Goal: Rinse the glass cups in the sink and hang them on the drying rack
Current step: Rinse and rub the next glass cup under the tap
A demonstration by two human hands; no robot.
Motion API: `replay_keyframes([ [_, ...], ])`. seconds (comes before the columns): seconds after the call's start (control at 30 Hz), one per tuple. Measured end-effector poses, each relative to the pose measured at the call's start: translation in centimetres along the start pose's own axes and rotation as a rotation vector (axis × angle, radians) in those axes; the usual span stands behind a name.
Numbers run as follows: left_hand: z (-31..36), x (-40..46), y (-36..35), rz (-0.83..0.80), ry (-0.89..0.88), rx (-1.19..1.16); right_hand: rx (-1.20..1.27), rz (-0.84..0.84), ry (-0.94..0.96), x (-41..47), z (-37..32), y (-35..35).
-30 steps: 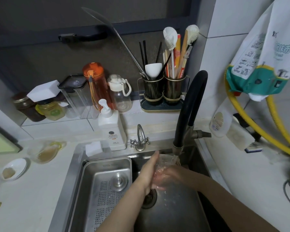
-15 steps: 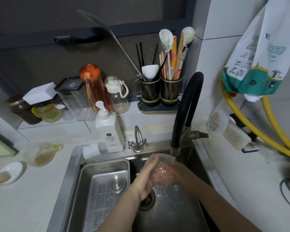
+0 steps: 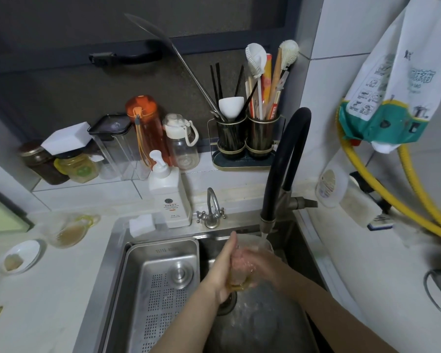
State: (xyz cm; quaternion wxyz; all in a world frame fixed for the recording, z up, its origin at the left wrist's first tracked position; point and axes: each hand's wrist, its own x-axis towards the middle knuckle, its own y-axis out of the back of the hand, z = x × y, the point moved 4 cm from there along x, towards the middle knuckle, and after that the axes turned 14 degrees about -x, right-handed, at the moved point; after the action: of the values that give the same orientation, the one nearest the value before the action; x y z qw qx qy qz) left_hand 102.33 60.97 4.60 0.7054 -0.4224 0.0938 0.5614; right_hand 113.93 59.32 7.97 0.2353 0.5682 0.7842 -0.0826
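Both hands wrap the glass cup point(image 3: 242, 266) under the black faucet point(image 3: 285, 159), water running in: left hand point(image 3: 225, 268) gripping its side, right hand point(image 3: 261, 263) closed round it. Sink point(image 3: 265, 327) basin open below; strainer tray point(image 3: 161, 289) w/ a metal plug fills left half.

glass cup point(image 3: 242, 266) under faucet point(image 3: 285, 159), in sink point(image 3: 117, 253)

Clear wet glass cup point(image 3: 242, 266), brushed steel sink point(image 3: 117, 253) w/ matt black rubber faucet hose point(image 3: 285, 154).
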Motion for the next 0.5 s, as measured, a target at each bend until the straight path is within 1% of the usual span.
replay_keyframes([
  [0.03,0.3,0.0,0.0,-0.009,0.02,0.031,0.099,0.0,-0.049,0.1,0.3,0.0],
  [0.1,0.4,-0.2,-0.1,-0.023,0.029,0.063,0.026,0.052,-0.038,0.1,0.1,0.8],
  [0.13,0.4,-0.5,-0.4,-0.039,0.008,0.072,-0.012,0.08,0.001,0.1,0.0,1.3],
  [0.17,0.1,-0.5,-0.5,-0.058,-0.027,0.078,0.014,0.109,0.013,0.1,0.2,1.9],
  [0.2,-0.1,-0.4,-0.6,-0.08,-0.064,0.086,0.111,0.146,0.017,0.5,0.4,2.2],
  [0.27,-0.4,-1.2,-1.5,-0.118,-0.184,0.189,0.226,0.161,0.009,0.5,0.2,2.1],
  [0.3,-0.4,-1.4,-1.7,-0.103,-0.246,0.232,0.22,0.157,0.0,0.5,0.2,1.9],
  [0.37,-0.3,-1.3,-1.7,-0.018,-0.29,0.264,0.16,0.148,-0.008,0.7,0.4,1.4],
  [0.43,0.1,-0.8,-1.5,0.071,-0.266,0.259,0.072,0.095,-0.002,0.4,0.3,0.9],
  [0.5,0.6,-0.4,-1.3,0.135,-0.179,0.274,-0.001,0.036,0.007,-0.1,-0.2,0.3],
])
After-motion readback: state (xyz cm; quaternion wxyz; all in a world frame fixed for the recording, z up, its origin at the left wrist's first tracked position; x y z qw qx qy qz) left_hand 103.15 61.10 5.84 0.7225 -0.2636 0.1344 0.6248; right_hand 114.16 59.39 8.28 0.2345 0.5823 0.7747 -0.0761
